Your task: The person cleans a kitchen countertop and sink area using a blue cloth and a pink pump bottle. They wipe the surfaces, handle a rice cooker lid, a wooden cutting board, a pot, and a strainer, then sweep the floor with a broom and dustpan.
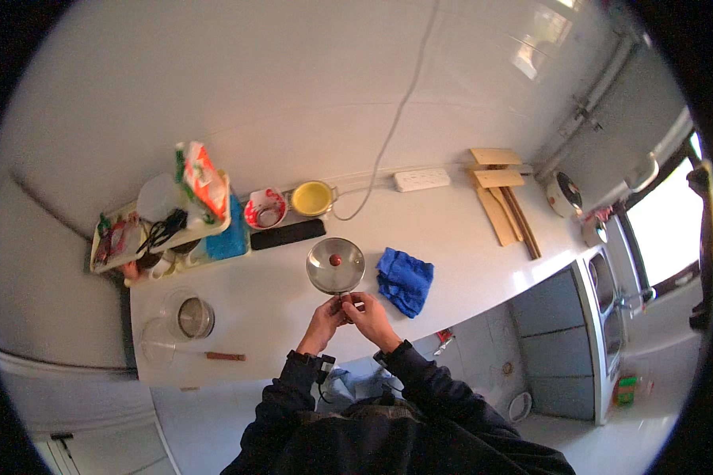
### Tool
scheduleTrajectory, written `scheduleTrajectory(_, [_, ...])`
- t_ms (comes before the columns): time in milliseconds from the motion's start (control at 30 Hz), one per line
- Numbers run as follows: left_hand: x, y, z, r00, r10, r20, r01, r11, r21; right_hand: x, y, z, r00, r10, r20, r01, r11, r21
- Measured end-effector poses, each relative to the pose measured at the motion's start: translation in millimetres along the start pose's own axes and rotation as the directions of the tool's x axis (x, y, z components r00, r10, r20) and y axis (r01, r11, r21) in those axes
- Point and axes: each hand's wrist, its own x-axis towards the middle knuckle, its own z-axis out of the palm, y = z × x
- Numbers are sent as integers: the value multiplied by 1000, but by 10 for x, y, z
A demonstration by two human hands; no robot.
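Note:
A small metal saucepan [336, 279] with a lid bearing a red-brown knob [335, 260] is at the middle of the white counter. My left hand [327, 323] and my right hand [368, 317] meet at its handle [346, 298], with the fingers of both around it. A folded blue cloth [406, 281] lies just right of the pan. Farther left on the counter are a round metal strainer or cup [195, 317], clear round plastic or glass items [157, 338] and a wooden handle [226, 356].
A two-tier cream rack [172, 242] holds packets and a black cord at the left. Near the wall are a black flat case [288, 234], a red-and-white bowl [265, 209], a yellow bowl [311, 198], a power strip [422, 180] and wooden utensils [502, 202]. A sink [603, 285] is at far right.

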Motion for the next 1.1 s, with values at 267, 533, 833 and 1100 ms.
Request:
scheduleTrajectory(267, [321, -112, 984, 986, -49, 162, 27, 990, 135, -475, 172, -907, 969, 87, -230, -56, 989, 138])
scheduleTrajectory(533, [465, -430, 2223, 943, -122, 310, 63, 979, 193, -1204, 327, -1962, 910, 154, -385, -60, 967, 246])
scheduleTrajectory(833, [581, -1034, 3580, 847, -255, 467, 116, 945, 307, -2075, 854, -2987, 781, 193, -594, -31, 962, 271])
scheduleTrajectory(1100, [657, -1436, 4441, 706, -328, 628, 57, 910, 411, -2724, 1237, -3534, 599, 188, -778, 2, 972, 236])
